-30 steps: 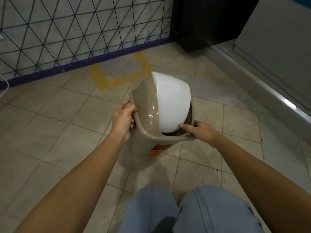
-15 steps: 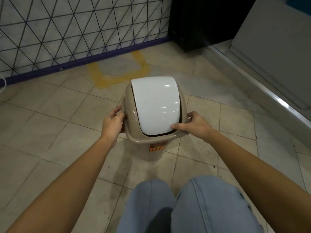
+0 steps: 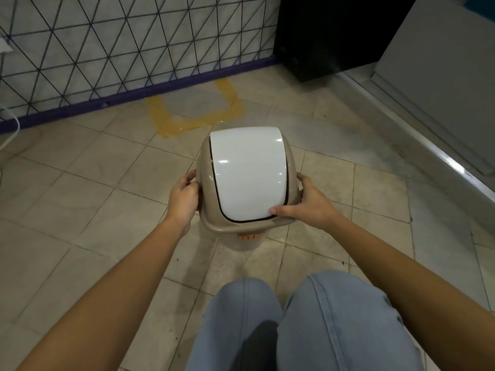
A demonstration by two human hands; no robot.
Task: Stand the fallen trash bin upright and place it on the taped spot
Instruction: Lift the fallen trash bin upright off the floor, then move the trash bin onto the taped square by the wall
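Observation:
The trash bin is beige with a white swing lid and an orange label low on its front. It stands upright on the tiled floor in front of my knees. My left hand grips the left side of its lid rim. My right hand grips the right side, thumb on the lid's lower corner. The taped spot, a yellow tape outline open toward the wall, lies on the floor just beyond the bin, up and to the left. The bin is outside it.
A wall with a black triangle pattern and purple baseboard runs behind the taped spot. A black cabinet stands at the back right. A raised grey ledge borders the right side. A white cable hangs far left.
The bin went from tilted with its lid swung to the right to upright with the lid level. Both hands slid along the rim sides and stayed on it.

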